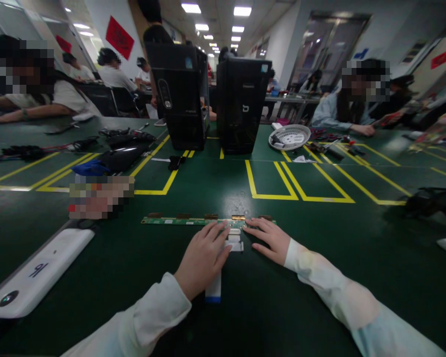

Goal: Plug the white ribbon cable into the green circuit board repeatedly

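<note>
In the head view, a dark green tabletop (pixel 312 322) runs out past both sides of the picture, and its near edge is not visible. Room to move sideways ends on the left at a white device (pixel 52 272) lying at a slant, and on the right, well apart from the hands, at some dark gear (pixel 436 206) by the picture's border. Ahead, green surface stretches to yellow tape outlines (pixel 275 197), beyond which two black towers, one on the left (pixel 178 99) and one on the right (pixel 243 106), stand upright with a narrow gap between them. Cables (pixel 29 151) lie toward the far left, and a white basket (pixel 271 141) sits just beside the right tower. Behind, people work at other tables under ceiling lights (pixel 242 11). A long, thin green circuit board (pixel 167 221) lies crosswise in front of the hands, reaching further out to the left. The left hand (pixel 204 253) bends over its middle, above a white ribbon cable (pixel 213 286) with a blue end; whether it pinches anything, I cannot tell. The right hand (pixel 269 240), fingers spread and thumb apart, has its fingertips at the board's right part.
</note>
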A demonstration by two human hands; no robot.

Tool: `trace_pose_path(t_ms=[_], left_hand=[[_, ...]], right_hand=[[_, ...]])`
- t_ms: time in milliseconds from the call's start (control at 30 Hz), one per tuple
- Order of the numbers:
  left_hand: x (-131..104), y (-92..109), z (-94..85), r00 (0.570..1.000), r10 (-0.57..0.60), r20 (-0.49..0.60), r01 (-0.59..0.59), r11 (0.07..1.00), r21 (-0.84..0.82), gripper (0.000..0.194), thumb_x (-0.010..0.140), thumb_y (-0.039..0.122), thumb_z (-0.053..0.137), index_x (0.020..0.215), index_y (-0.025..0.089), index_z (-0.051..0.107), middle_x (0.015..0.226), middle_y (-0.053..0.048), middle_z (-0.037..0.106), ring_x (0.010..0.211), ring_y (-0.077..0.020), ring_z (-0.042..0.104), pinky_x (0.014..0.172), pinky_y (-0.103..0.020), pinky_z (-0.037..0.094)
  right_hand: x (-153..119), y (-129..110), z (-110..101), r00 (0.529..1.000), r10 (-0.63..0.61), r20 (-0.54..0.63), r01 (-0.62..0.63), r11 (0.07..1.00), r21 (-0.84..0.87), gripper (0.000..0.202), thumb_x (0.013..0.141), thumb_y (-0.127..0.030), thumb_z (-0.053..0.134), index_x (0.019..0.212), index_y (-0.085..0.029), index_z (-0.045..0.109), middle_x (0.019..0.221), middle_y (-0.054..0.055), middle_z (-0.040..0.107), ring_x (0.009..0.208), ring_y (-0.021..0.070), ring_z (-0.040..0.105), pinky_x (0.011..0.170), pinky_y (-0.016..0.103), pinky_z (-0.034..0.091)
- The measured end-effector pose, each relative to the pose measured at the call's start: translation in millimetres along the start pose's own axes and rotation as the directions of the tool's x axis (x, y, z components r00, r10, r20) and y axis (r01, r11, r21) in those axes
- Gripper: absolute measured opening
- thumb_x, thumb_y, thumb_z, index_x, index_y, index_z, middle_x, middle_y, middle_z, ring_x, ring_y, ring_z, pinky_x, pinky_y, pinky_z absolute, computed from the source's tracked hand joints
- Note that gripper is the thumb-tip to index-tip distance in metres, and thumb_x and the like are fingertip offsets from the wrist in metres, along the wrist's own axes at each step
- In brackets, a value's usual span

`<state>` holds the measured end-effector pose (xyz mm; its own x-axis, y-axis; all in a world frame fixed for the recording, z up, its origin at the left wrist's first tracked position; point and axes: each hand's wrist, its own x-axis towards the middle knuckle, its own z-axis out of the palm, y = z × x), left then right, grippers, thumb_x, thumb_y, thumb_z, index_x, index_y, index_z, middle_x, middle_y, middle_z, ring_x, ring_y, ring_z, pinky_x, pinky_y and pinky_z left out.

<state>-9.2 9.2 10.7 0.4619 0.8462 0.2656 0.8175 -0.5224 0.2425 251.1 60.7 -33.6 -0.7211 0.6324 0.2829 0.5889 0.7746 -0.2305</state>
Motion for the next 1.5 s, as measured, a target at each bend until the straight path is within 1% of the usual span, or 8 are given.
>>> trace_pose_path(t_ms=[333, 533, 700, 867, 1000, 1167, 1333, 1500], left_hand=[[-1.3, -0.8, -14.8, 0.996, -0.093, -0.005, 0.093, 0.995, 0.026, 0.04, 0.096, 0.032, 0.039, 0.126, 0.013, 0.058, 0.129, -0.011, 0.061, 0.118, -0.0233, 0.056, 0.099, -0.043, 0.048], [-42.2, -1.2, -34.3, 0.979, -0.197, 0.062, 0.194, 0.98, 0.039, 0.044, 0.098, 0.036, 0.032, 0.127, 0.017, 0.06, 0.134, -0.007, 0.059, 0.122, -0.0219, 0.055, 0.104, -0.043, 0.045], [-90.5, -36.7, -20.0, 0.946, -0.323, -0.009, 0.321, 0.939, 0.123, 0.05, 0.094, 0.04, 0.034, 0.132, 0.014, 0.055, 0.141, -0.01, 0.053, 0.126, -0.0271, 0.052, 0.104, -0.047, 0.044], [-107.8, -70.2, -4.8, 0.918, -0.376, -0.13, 0.394, 0.902, 0.175, 0.052, 0.094, 0.041, 0.033, 0.131, 0.013, 0.056, 0.142, -0.014, 0.05, 0.127, -0.0305, 0.05, 0.104, -0.049, 0.043], [-104.1, -73.0, 0.5, 0.913, -0.373, -0.164, 0.401, 0.893, 0.204, 0.052, 0.094, 0.041, 0.034, 0.131, 0.012, 0.055, 0.141, -0.015, 0.052, 0.13, -0.0316, 0.047, 0.106, -0.051, 0.04], [-101.4, -68.3, 2.1, 0.911, -0.366, -0.188, 0.4, 0.895, 0.196, 0.05, 0.094, 0.041, 0.036, 0.132, 0.014, 0.054, 0.139, -0.015, 0.054, 0.129, -0.032, 0.048, 0.105, -0.053, 0.041], [-103.3, -69.9, 1.0, 0.913, -0.36, -0.192, 0.392, 0.904, 0.168, 0.049, 0.093, 0.041, 0.037, 0.131, 0.015, 0.055, 0.138, -0.014, 0.054, 0.13, -0.0316, 0.048, 0.106, -0.052, 0.04], [-105.0, -71.5, 1.8, 0.921, -0.344, -0.184, 0.373, 0.915, 0.154, 0.05, 0.094, 0.042, 0.036, 0.13, 0.014, 0.056, 0.138, -0.015, 0.054, 0.129, -0.0315, 0.048, 0.106, -0.052, 0.04]], right_hand=[[1.2, 3.2, 3.7, 1.0, -0.021, -0.019, 0.021, 1.0, -0.009, 0.045, 0.096, -0.035, 0.044, 0.137, -0.019, 0.049, 0.139, 0.014, 0.049, 0.131, 0.0252, 0.042, 0.108, 0.049, 0.037], [-0.2, 1.9, 1.3, 0.991, -0.082, -0.103, 0.082, 0.997, -0.004, 0.038, 0.096, -0.026, 0.04, 0.131, -0.018, 0.053, 0.136, 0.014, 0.053, 0.131, 0.0242, 0.044, 0.108, 0.05, 0.038], [5.1, -6.7, 2.9, 0.978, -0.152, -0.14, 0.158, 0.987, 0.035, 0.034, 0.096, -0.018, 0.038, 0.124, -0.02, 0.058, 0.129, 0.012, 0.057, 0.129, 0.022, 0.045, 0.107, 0.048, 0.04], [15.4, -28.2, 5.3, 0.981, -0.172, -0.091, 0.174, 0.984, 0.02, 0.037, 0.095, -0.026, 0.042, 0.129, -0.019, 0.055, 0.136, 0.015, 0.05, 0.132, 0.0251, 0.041, 0.108, 0.048, 0.038], [19.6, -39.2, 5.0, 0.997, -0.074, 0.019, 0.074, 0.996, -0.039, 0.051, 0.093, -0.044, 0.045, 0.138, -0.021, 0.049, 0.146, 0.018, 0.038, 0.137, 0.0318, 0.032, 0.108, 0.055, 0.033], [18.3, -37.7, 6.1, 0.995, -0.005, 0.098, 0.011, 0.998, -0.067, 0.054, 0.093, -0.05, 0.044, 0.139, -0.023, 0.048, 0.148, 0.015, 0.038, 0.138, 0.0304, 0.031, 0.111, 0.055, 0.028], [0.0, -41.6, 4.8, 0.993, 0.043, 0.109, -0.029, 0.992, -0.125, 0.055, 0.093, -0.05, 0.044, 0.141, -0.024, 0.045, 0.15, 0.015, 0.036, 0.139, 0.0316, 0.03, 0.11, 0.057, 0.029], [-53.0, -40.4, -6.3, 0.995, 0.096, 0.029, -0.089, 0.98, -0.176, 0.049, 0.096, -0.047, 0.039, 0.141, -0.028, 0.046, 0.149, 0.011, 0.039, 0.138, 0.0279, 0.034, 0.11, 0.054, 0.033]])
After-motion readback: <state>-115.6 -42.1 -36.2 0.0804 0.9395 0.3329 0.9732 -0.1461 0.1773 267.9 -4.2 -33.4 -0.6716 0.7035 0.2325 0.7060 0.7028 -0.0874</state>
